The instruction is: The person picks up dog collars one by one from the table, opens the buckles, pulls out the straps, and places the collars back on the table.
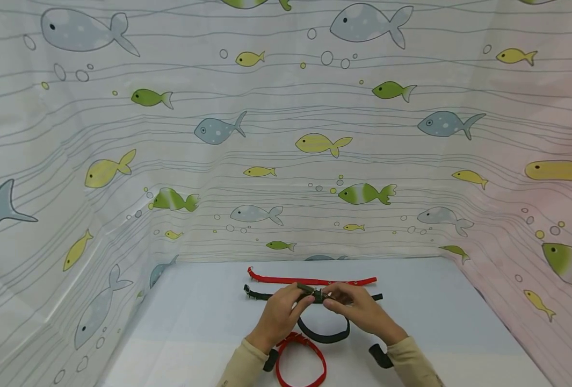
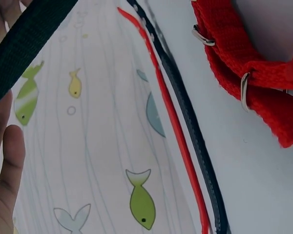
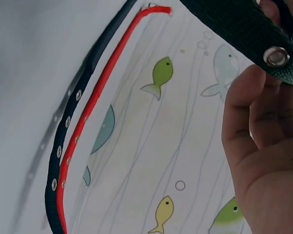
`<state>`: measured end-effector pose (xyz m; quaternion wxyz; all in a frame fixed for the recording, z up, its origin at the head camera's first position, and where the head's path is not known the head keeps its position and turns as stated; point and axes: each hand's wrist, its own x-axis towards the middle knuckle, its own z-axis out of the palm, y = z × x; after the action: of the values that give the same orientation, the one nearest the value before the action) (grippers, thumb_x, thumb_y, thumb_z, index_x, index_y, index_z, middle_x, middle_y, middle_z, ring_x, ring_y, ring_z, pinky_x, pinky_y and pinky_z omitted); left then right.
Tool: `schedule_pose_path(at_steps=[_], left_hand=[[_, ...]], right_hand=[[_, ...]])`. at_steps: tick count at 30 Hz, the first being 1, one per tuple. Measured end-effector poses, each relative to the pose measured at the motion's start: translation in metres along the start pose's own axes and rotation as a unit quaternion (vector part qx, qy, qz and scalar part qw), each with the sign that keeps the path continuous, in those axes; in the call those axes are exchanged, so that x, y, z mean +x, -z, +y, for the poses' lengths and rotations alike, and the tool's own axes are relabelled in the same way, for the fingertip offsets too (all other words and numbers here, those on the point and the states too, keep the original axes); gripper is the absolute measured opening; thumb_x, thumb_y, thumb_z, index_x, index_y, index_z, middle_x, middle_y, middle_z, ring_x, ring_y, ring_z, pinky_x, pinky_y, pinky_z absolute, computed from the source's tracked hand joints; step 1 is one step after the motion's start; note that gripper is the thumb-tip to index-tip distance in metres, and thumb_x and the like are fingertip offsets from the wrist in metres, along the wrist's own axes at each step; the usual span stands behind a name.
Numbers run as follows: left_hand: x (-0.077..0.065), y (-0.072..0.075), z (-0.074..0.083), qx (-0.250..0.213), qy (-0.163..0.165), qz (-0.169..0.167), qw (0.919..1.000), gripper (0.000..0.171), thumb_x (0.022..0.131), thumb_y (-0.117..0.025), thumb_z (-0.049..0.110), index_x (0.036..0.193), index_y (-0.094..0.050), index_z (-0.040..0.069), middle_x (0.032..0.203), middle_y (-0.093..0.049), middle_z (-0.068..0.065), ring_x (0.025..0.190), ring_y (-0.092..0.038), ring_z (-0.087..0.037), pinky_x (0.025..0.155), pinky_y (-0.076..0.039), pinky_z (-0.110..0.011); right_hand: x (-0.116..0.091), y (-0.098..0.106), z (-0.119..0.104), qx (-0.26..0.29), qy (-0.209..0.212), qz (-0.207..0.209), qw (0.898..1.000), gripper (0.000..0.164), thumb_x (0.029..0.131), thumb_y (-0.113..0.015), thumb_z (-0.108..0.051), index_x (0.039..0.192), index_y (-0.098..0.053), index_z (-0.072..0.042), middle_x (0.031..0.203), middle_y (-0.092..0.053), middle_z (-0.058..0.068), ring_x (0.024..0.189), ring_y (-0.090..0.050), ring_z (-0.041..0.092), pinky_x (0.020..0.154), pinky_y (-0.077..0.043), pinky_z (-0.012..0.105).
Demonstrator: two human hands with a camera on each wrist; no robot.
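Green in grip: pinches the webbing collar (image 1: 324,339) with left hand (image 1: 282,309) and right hand (image 1: 363,310), just beyond the red loop (image 1: 294,338). Seems midway: has that loop closed (apparently done), leaves red strap (image 1: 286,280) and dark strap (image 1: 259,295) lying straight, farther beyond it.

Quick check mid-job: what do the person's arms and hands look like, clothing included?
The left hand and right hand are both ungloved. The left sleeve and right sleeve are beige, ending near the wrists. One black block shows by the left sleeve, another black block by the right.
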<state>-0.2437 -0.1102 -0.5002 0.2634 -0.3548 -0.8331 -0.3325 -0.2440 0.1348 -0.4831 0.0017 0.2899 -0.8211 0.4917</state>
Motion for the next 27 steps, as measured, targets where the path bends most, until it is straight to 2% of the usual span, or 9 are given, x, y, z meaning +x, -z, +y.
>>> schedule_pose_path(at_steps=[5, 8, 12, 16, 20, 24, 27], left_hand=[[-0.001, 0.001, -0.003, 0.001, -0.005, 0.0, 1.0, 0.012, 0.102, -0.063, 0.029, 0.104, -0.065, 0.018, 0.09, -0.059, 0.012, 0.078, -0.054, -0.002, 0.071, -0.051, -0.018], [0.0, 0.0, -0.003, 0.0, -0.01, -0.001, 1.0, 0.011, 0.102, -0.063, 0.029, 0.105, -0.064, 0.018, 0.091, -0.06, 0.011, 0.079, -0.055, -0.002, 0.073, -0.052, -0.018], [0.0, -0.001, -0.002, 0.004, -0.013, -0.002, 0.9999, 0.011, 0.102, -0.063, 0.029, 0.105, -0.064, 0.019, 0.092, -0.06, 0.012, 0.078, -0.054, -0.002, 0.071, -0.051, -0.019], [0.0, -0.002, 0.001, 0.008, -0.004, -0.011, 0.9999, 0.013, 0.103, -0.062, 0.032, 0.104, -0.064, 0.02, 0.092, -0.059, 0.012, 0.078, -0.053, -0.003, 0.07, -0.05, -0.019], [0.0, -0.001, 0.001, 0.006, 0.003, -0.015, 0.9999, 0.016, 0.103, -0.061, 0.033, 0.111, -0.066, 0.02, 0.097, -0.063, 0.012, 0.083, -0.058, -0.003, 0.076, -0.053, -0.021], [-0.001, 0.001, -0.002, 0.003, -0.007, -0.005, 1.0, 0.022, 0.103, -0.062, 0.03, 0.12, -0.068, 0.018, 0.103, -0.067, 0.011, 0.091, -0.063, -0.003, 0.082, -0.055, -0.024], [-0.001, 0.002, -0.003, 0.002, -0.014, -0.003, 0.9999, 0.024, 0.102, -0.063, 0.029, 0.122, -0.068, 0.016, 0.103, -0.068, 0.01, 0.09, -0.062, -0.003, 0.081, -0.055, -0.023]], right_hand=[[-0.004, 0.007, 0.007, 0.009, 0.008, -0.036, 0.999, 0.028, 0.104, -0.061, -0.028, 0.131, -0.064, -0.022, 0.096, -0.066, -0.002, 0.081, -0.065, 0.017, 0.073, -0.053, 0.031], [-0.004, 0.008, 0.007, -0.001, 0.003, -0.031, 1.0, 0.027, 0.102, -0.064, -0.033, 0.128, -0.065, -0.024, 0.096, -0.068, -0.005, 0.085, -0.067, 0.017, 0.077, -0.055, 0.031], [-0.001, 0.003, 0.003, -0.024, -0.001, 0.001, 1.0, 0.026, 0.097, -0.069, -0.043, 0.117, -0.067, -0.026, 0.096, -0.07, -0.011, 0.087, -0.067, 0.012, 0.077, -0.056, 0.03], [0.001, -0.002, 0.002, -0.029, 0.007, 0.021, 0.999, 0.023, 0.096, -0.07, -0.042, 0.111, -0.068, -0.024, 0.095, -0.07, -0.011, 0.084, -0.067, 0.01, 0.076, -0.057, 0.03], [0.0, -0.001, 0.002, -0.011, 0.009, 0.008, 1.0, 0.02, 0.099, -0.067, -0.036, 0.114, -0.069, -0.023, 0.098, -0.069, -0.007, 0.082, -0.067, 0.012, 0.073, -0.056, 0.031], [-0.002, 0.003, 0.002, 0.0, -0.004, -0.018, 1.0, 0.023, 0.102, -0.063, -0.032, 0.122, -0.068, -0.022, 0.1, -0.067, -0.003, 0.08, -0.066, 0.017, 0.07, -0.054, 0.031], [-0.002, 0.003, 0.001, -0.008, -0.007, -0.02, 1.0, 0.024, 0.101, -0.064, -0.034, 0.122, -0.067, -0.022, 0.098, -0.068, -0.005, 0.083, -0.067, 0.019, 0.072, -0.054, 0.03]])
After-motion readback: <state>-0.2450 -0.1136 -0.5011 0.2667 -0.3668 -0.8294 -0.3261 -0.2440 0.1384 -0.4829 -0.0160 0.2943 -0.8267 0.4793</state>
